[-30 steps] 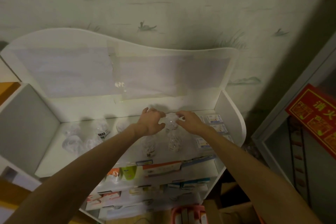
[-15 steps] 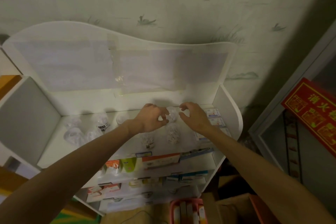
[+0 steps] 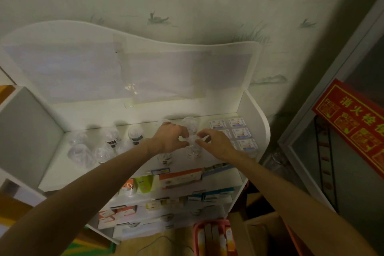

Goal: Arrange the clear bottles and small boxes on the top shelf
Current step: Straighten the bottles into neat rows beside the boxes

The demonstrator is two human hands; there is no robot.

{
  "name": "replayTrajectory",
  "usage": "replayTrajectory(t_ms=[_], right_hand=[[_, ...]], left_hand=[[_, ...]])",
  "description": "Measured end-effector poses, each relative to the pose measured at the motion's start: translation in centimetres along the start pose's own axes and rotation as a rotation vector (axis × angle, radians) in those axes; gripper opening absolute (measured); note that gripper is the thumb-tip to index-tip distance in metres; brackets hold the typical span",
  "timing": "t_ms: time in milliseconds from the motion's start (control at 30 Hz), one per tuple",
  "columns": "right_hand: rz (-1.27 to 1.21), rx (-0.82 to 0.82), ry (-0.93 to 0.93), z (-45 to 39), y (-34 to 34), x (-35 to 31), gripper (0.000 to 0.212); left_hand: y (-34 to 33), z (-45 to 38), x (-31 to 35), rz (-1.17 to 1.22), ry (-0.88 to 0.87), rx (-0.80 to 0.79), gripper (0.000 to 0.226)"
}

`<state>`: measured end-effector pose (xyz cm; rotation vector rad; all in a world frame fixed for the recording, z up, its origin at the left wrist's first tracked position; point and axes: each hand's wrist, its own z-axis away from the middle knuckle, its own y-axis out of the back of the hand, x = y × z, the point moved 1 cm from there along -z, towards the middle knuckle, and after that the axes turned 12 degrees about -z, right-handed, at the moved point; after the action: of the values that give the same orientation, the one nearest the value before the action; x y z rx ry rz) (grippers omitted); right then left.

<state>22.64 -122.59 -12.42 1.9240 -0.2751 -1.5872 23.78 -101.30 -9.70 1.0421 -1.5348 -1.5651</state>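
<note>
On the white top shelf (image 3: 62, 170) stand several clear bottles (image 3: 112, 139) at the left and middle. Small white boxes (image 3: 241, 133) lie in rows at the right end. My left hand (image 3: 170, 137) and my right hand (image 3: 216, 143) meet over the middle of the shelf and together hold one clear bottle (image 3: 192, 140) by its top, fingers curled round it. Another clear bottle (image 3: 190, 123) stands just behind it, and two more stand below the hands near the shelf's front edge.
Lower shelves hold coloured medicine boxes (image 3: 178, 176). The shelf's back panel (image 3: 124, 72) rises against a patterned wall. A red sign (image 3: 357, 122) hangs on a cabinet at the right. A red basket (image 3: 212, 235) and cardboard boxes sit on the floor.
Both hands have drawn back a little from the shelf's rear toward the front with the bottle between them. The bottle behind them is now uncovered.
</note>
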Motion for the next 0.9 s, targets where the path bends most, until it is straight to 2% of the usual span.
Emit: replayTrajectory(t_ms=[367,567,733,800,900], right_hand=[[-0.080,0.011,-0.020,0.7,-0.4,0.1,0.030],[-0.055,0.027,-0.015,0.5,-0.3,0.3,0.033],[-0.028,0.181,0.088,-0.8,0.1,-0.1,0.037],[0.004,0.220,0.151,-1.7,-0.2,-1.1,0.037],[0.132,0.172,0.191,-3.2,-1.2,-2.7,0.045]], left_hand=[[-0.2,0.5,0.2,0.055,-0.003,0.012,0.029],[0.3,0.7,-0.1,0.066,0.002,0.034,0.036],[1.5,1.4,-2.3,0.110,0.101,0.163,0.035],[1.3,1.5,-3.6,0.115,0.173,0.152,0.040],[0.4,2.0,-4.5,0.118,0.274,0.094,0.051]])
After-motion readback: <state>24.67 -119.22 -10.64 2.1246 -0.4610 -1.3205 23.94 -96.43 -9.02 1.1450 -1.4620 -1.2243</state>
